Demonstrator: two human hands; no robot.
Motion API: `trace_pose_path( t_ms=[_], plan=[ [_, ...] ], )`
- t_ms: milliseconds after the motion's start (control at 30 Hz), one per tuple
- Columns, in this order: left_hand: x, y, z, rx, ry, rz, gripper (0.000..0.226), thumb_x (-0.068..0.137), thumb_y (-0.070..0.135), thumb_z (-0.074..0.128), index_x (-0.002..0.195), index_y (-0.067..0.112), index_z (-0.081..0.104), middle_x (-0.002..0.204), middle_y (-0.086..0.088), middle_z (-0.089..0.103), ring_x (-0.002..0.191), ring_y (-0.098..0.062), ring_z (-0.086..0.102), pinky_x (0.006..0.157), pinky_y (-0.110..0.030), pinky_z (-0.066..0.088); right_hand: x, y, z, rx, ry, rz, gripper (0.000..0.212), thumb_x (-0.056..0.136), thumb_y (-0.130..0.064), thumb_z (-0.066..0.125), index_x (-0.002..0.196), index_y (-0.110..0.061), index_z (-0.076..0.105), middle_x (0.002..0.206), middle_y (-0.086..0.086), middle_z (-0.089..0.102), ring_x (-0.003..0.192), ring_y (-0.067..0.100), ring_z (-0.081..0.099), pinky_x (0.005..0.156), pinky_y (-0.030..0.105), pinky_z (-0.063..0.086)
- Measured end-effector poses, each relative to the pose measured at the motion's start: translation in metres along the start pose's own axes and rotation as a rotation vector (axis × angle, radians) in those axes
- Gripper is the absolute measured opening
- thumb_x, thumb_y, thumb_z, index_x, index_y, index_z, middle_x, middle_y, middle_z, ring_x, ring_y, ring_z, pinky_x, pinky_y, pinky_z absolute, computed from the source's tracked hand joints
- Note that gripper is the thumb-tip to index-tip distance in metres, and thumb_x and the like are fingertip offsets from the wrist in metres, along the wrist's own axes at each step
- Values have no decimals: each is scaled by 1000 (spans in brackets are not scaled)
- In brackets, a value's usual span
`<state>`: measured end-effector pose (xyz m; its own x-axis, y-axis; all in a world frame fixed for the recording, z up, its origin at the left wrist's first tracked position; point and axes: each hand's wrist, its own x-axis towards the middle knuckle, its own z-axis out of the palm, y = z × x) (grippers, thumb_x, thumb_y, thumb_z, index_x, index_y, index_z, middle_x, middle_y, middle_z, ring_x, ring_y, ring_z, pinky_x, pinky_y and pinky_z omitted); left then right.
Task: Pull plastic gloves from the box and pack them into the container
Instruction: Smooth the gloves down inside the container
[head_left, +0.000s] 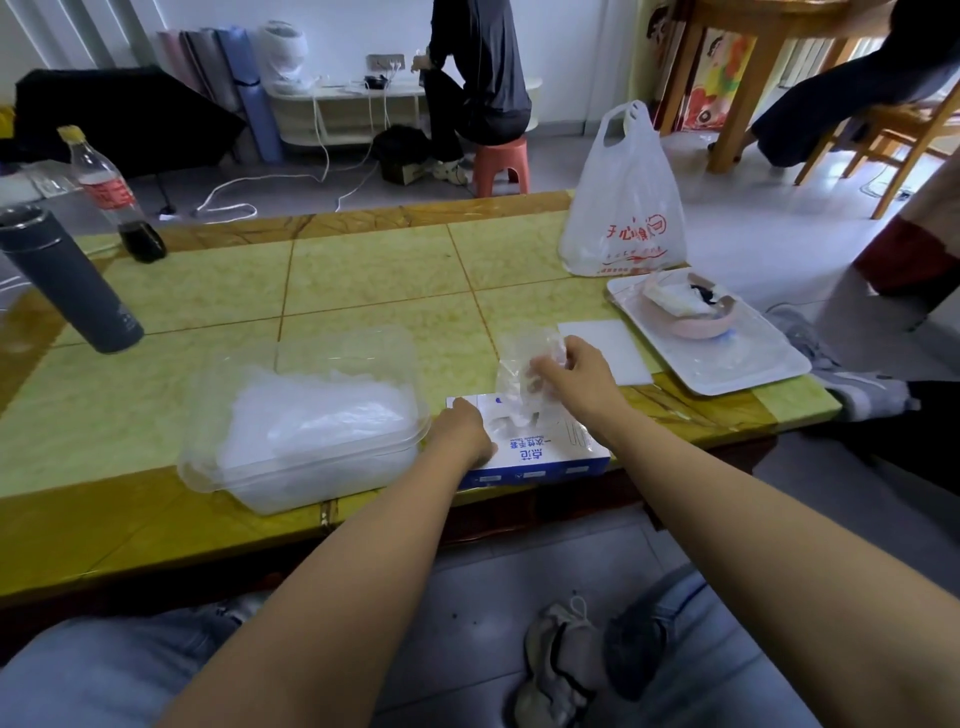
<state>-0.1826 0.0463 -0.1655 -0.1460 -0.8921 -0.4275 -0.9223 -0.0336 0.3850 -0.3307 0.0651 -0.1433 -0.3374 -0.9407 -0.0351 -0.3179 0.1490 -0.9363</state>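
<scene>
Left hand (462, 434) on box (545, 453), fingers unseen; glove (519, 366) blurred

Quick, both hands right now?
Left hand: rests on the glove box, grip unclear.
Right hand: pinches a plastic glove above the box.

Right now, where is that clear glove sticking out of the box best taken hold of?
Probably the loose upper part of the glove, pinched from above on the right, as the right hand does. It stands up out of the box, so an upward pull should free it while the left hand rests on the box.
</scene>
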Motion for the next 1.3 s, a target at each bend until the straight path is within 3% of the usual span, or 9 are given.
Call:
trace_pose_path(
  t_ms=[67,167,333,433,533,733,900,1133,1300],
  plan=[
    [-3,4,-7,-116,-65,-26,46,98,16,45,138,-4,38,126,-16,57,108,-29,59,80,-30,48,0,-1,-4,88,-52,26,15,82,-17,63,90,-6,55,85,22,64,69,21,60,62,31,48],
    [-16,16,-20,-640,-145,-34,31,102,17,32,117,-1,52,87,-12,57,67,-22,56,65,-31,51,-4,-7,-7,140,-156,35,10,86,-6,64,94,-8,59,81,7,65,67,15,58,57,22,46],
    [-27,27,-49,-1012,-90,-52,73,91,69,29,97,4,62,89,-15,67,81,-27,65,80,-34,55,-12,-17,-5,132,-283,23,17,83,-3,63,99,-9,61,92,11,65,79,20,60,69,30,49],
    [-30,20,-58,-983,71,-16,40,85,37,68,96,-1,65,84,-15,68,74,-26,67,78,-37,60,-18,-24,1,108,-304,8,20,84,0,63,103,-7,60,92,11,66,80,22,61,71,32,49],
    [-33,5,-63,-923,217,-44,14,77,9,71,83,-3,66,86,-21,69,69,-29,67,74,-41,60,-25,-31,9,49,-297,-6,22,85,1,64,106,-3,58,91,9,63,76,18,57,68,28,47],
    [-51,-19,-74,-1038,85,-25,9,86,9,68,82,4,62,67,-9,60,50,-13,58,49,-20,51,-33,-43,26,21,-272,-16,24,83,3,66,100,-5,51,86,7,57,74,17,54,66,27,47],
    [-66,-44,-85,-1169,200,184,7,80,10,54,85,6,52,87,-15,74,89,-30,71,89,-45,53,-46,-50,40,45,-419,66,36,82,-29,65,110,-11,49,94,1,52,79,14,50,71,27,40],
    [-79,-91,-97,-1112,87,295,20,85,0,45,68,11,46,64,-10,54,73,-36,64,71,-43,56,-44,-65,63,317,-535,116,71,81,-61,46,130,-11,54,105,7,70,95,22,63,86,37,44],
    [-82,-120,-108,-1014,148,264,9,92,10,60,86,9,54,66,-10,51,49,-26,64,53,-33,57,-50,-72,88,248,-673,7,25,87,-32,66,93,-7,69,86,4,67,81,17,60,81,34,42]
  ],
)
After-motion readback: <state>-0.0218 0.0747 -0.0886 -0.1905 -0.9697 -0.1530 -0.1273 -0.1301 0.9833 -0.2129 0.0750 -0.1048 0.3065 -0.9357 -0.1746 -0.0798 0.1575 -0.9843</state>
